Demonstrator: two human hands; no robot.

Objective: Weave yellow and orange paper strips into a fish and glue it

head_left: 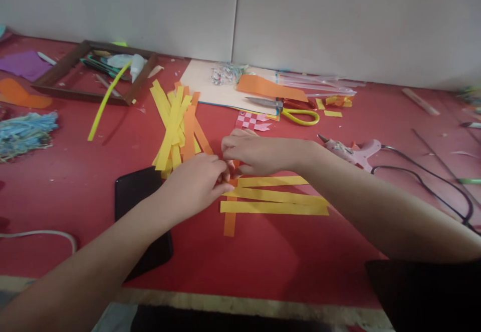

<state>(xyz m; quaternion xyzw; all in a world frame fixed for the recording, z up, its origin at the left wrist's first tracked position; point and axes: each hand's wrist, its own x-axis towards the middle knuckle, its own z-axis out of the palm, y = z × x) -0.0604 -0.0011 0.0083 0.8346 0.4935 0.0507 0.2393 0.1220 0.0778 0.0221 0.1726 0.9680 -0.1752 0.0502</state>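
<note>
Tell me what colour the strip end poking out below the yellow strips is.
Orange. The strip end shows best in the head view.

Craft wkspace, bldg type unclear: red surface [285,257] w/ cut paper strips [173,126] approx. 10 o'clock, scissors [278,105] 1 o'clock, glue gun [364,156] 3 o'clock.

Soft, muted light, faint shadows across red tabletop [270,257], slightly blurred edges
</note>
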